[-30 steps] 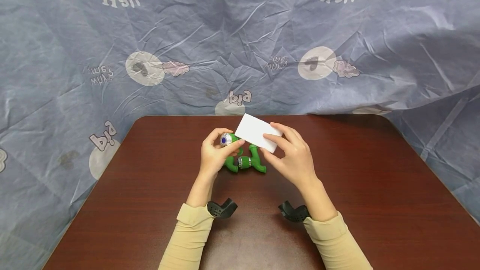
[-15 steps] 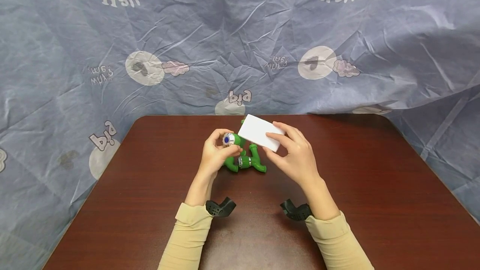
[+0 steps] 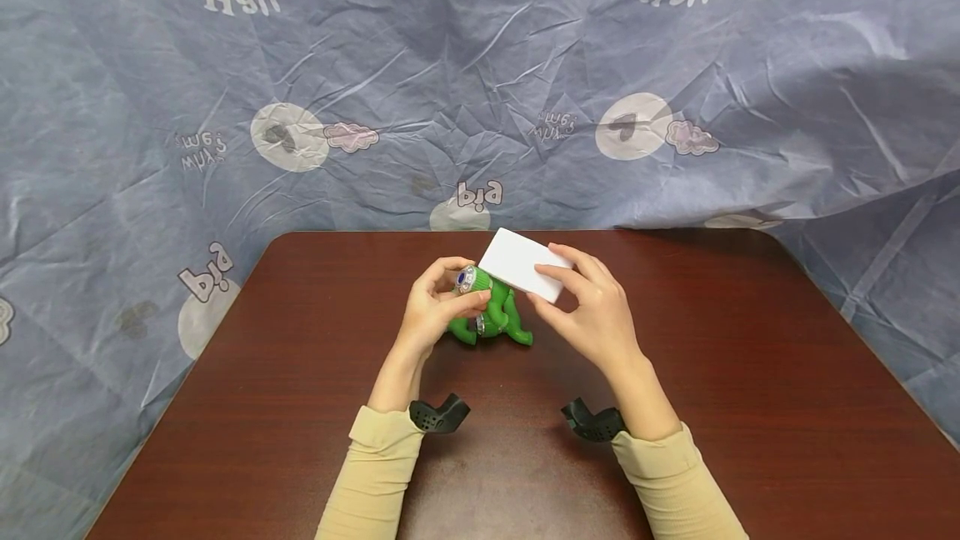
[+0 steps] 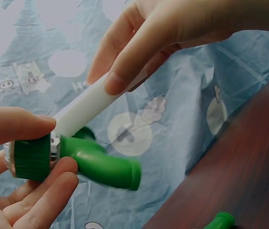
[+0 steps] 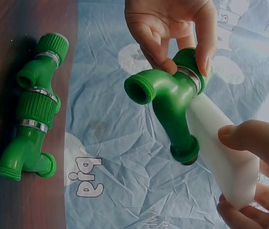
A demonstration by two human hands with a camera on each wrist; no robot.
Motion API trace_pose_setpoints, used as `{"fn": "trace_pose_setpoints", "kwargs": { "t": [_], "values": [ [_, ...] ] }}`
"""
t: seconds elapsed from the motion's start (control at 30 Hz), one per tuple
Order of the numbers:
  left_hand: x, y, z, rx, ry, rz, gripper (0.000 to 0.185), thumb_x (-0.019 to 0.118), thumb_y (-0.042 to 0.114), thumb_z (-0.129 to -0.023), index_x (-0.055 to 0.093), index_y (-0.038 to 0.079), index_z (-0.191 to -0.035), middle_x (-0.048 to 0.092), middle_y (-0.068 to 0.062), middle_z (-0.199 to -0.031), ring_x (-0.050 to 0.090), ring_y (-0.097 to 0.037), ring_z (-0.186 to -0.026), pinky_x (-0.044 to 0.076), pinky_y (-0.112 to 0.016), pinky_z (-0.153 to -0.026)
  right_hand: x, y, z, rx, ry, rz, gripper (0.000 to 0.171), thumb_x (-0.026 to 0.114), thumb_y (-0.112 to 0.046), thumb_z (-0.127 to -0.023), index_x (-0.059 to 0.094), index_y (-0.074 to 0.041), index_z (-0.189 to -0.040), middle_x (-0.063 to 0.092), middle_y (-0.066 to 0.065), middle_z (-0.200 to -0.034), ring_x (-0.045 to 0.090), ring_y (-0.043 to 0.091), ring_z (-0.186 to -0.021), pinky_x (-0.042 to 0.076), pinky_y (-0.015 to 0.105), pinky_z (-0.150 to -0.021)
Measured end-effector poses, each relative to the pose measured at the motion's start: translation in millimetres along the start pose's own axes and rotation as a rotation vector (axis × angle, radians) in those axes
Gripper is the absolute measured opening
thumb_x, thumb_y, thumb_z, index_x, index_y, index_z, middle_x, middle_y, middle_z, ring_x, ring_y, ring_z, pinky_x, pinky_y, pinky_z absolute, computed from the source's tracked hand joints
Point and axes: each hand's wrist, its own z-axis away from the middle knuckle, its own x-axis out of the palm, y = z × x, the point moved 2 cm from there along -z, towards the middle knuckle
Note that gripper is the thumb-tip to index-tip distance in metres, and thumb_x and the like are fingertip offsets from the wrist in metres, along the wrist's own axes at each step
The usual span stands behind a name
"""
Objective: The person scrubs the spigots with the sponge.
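My left hand (image 3: 431, 307) grips a green plastic tap (image 5: 170, 102) by its ribbed knob, thumb on one side and fingers on the other. The knob has silver trim and a blue centre. In the left wrist view the tap's spout (image 4: 110, 167) points right and slightly down. My right hand (image 3: 592, 307) holds a white rectangular block, like a sponge (image 3: 519, 261), between thumb and fingers. The sponge's far end lies against or just behind the tap near the knob; exact contact is hidden.
Two more green taps (image 5: 34, 107) lie end to end on the dark red-brown table (image 3: 300, 407), below the hands. A blue-grey printed cloth (image 3: 480, 90) hangs behind the table's far edge. Black wrist straps (image 3: 440, 415) sit on both forearms.
My left hand has turned the tap, so its body now shows below the knob in the head view. The sponge and right hand have shifted slightly right.
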Motion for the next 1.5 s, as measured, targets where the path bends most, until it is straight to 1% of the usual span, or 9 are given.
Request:
{"fn": "trace_pose_setpoints", "kwargs": {
  "t": [0.2, 0.33, 0.5, 0.6, 0.73, 0.93, 1.17, 1.3, 1.5],
  "values": [
    [2.0, 0.1, 1.0, 0.007, -0.043, -0.023, 0.046, 0.068, -0.013, -0.077, 0.056, -0.002, -0.12, 0.053, -0.011, -0.089, 0.067, -0.02, -0.073, 0.057, -0.033, -0.062, -1, 0, 0, 0.0, 0.015, 0.004, 0.033, 0.083, -0.013, -0.067, 0.073, -0.007, -0.098, 0.061, 0.013, -0.117, 0.056, 0.03, -0.105, 0.047, 0.044, -0.082],
    [0.3, 0.0, 0.5, 0.022, -0.004, -0.101, 0.043, 0.074, -0.008, -0.075, 0.059, -0.002, -0.114, 0.058, -0.008, -0.089, 0.066, -0.017, -0.075, 0.055, -0.028, -0.061, -3, -1, -1, 0.015, 0.062, -0.025, 0.033, 0.083, -0.012, -0.066, 0.073, -0.007, -0.098, 0.062, 0.012, -0.116, 0.057, 0.03, -0.105, 0.046, 0.042, -0.083],
    [-1.1, 0.2, -0.4, 0.04, 0.041, -0.17, 0.042, 0.08, -0.005, -0.069, 0.061, -0.004, -0.106, 0.066, -0.004, -0.086, 0.063, -0.014, -0.073, 0.051, -0.022, -0.062, -5, -3, -2, -0.009, 0.098, -0.115, 0.033, 0.082, -0.01, -0.066, 0.073, -0.006, -0.098, 0.062, 0.011, -0.117, 0.057, 0.027, -0.106, 0.045, 0.03, -0.087],
    [-1.0, 0.7, -0.4, 0.047, 0.046, -0.145, 0.042, 0.081, -0.008, -0.066, 0.06, -0.005, -0.102, 0.067, -0.003, -0.082, 0.063, -0.013, -0.069, 0.05, -0.021, -0.058, -6, -5, -3, -0.033, 0.077, -0.176, 0.033, 0.082, -0.009, -0.066, 0.072, -0.006, -0.098, 0.062, 0.012, -0.117, 0.057, 0.026, -0.107, 0.043, 0.024, -0.088],
    [-1.2, 1.2, -0.1, 0.064, 0.026, -0.116, 0.043, 0.08, -0.012, -0.063, 0.06, -0.005, -0.101, 0.069, -0.004, -0.084, 0.063, -0.013, -0.069, 0.051, -0.022, -0.058, -5, -7, -3, -0.051, 0.006, -0.237, 0.033, 0.08, -0.009, -0.067, 0.072, -0.007, -0.099, 0.061, 0.012, -0.119, 0.056, 0.026, -0.109, 0.045, 0.027, -0.089],
    [0.4, 2.9, 0.6, 0.08, -0.007, -0.081, 0.045, 0.078, -0.017, -0.062, 0.058, -0.008, -0.101, 0.068, -0.006, -0.086, 0.065, -0.015, -0.07, 0.054, -0.024, -0.062, -3, -5, -1, -0.062, -0.063, -0.233, 0.031, 0.078, -0.01, -0.069, 0.072, -0.008, -0.1, 0.06, 0.011, -0.12, 0.055, 0.026, -0.111, 0.045, 0.029, -0.09],
    [2.0, 2.9, 0.5, 0.062, 0.016, -0.094, 0.045, 0.08, -0.013, -0.061, 0.059, -0.008, -0.1, 0.067, -0.005, -0.08, 0.063, -0.013, -0.068, 0.052, -0.022, -0.058, -8, 4, -2, 0.012, 0.064, -0.102, 0.029, 0.078, -0.008, -0.069, 0.073, -0.007, -0.097, 0.062, 0.011, -0.118, 0.057, 0.026, -0.108, 0.046, 0.035, -0.085],
    [1.5, 2.4, 0.6, 0.043, 0.032, -0.091, 0.044, 0.08, -0.013, -0.061, 0.058, -0.005, -0.097, 0.068, -0.004, -0.078, 0.064, -0.013, -0.068, 0.052, -0.022, -0.057, -10, 4, -2, 0.015, 0.138, -0.119, 0.03, 0.08, -0.006, -0.067, 0.073, -0.005, -0.097, 0.062, 0.011, -0.117, 0.058, 0.027, -0.107, 0.046, 0.036, -0.084],
    [1.7, 4.3, 1.3, 0.053, 0.0, -0.052, 0.042, 0.078, -0.017, -0.062, 0.054, -0.002, -0.094, 0.069, -0.006, -0.081, 0.065, -0.014, -0.066, 0.053, -0.023, -0.057, -6, -3, -3, -0.05, -0.022, -0.248, 0.031, 0.079, -0.007, -0.068, 0.073, -0.006, -0.099, 0.061, 0.011, -0.119, 0.057, 0.026, -0.109, 0.045, 0.027, -0.09]
  ]
}}
